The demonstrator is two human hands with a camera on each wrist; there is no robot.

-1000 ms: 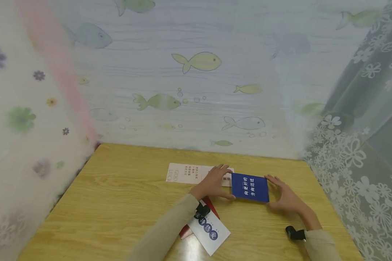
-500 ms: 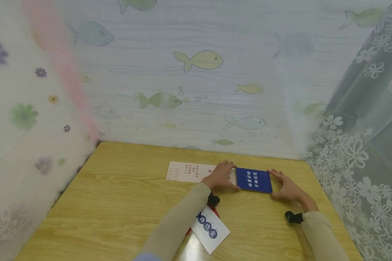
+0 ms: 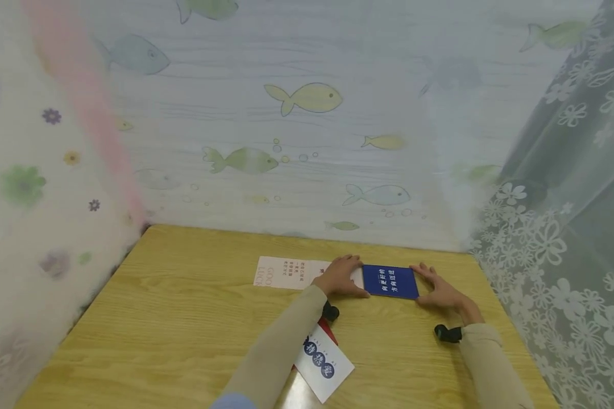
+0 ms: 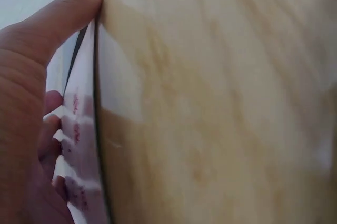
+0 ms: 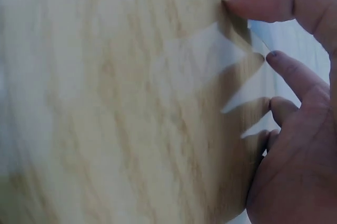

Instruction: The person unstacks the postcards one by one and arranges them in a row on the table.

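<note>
Holding blue card (image 3: 390,282) by its left and right edges, printed side up, on the right part of the wooden table (image 3: 184,329). Flat on the wood or just off it: cannot tell.

Possible trouble: shoving the pale strip (image 3: 286,272) askew, from dragging the left hand (image 3: 340,275) across its right end. Overlapping that end or setting the card crooked beside it, from poor sight of the spot behind the same hand. Twisting the card, from uneven pressure left and right. Losing a corner, from having so thin an edge to hold. Catching the white card (image 3: 324,363) or the red piece (image 3: 328,330) partly under it, from a low sweep of the left sleeve (image 3: 276,346).

Card versus fingers: lying between both hands, just right of the strip; touching the strip or not, hidden. On the left, thumb at the near corner, fingertips at the far one, bent around the short edge and gripping. On the right hand (image 3: 440,289), same thing mirrored: thumb near, fingers far and spread, gripping the right edge. Firmness of either hold: cannot tell. Printed face mostly uncovered.
</note>
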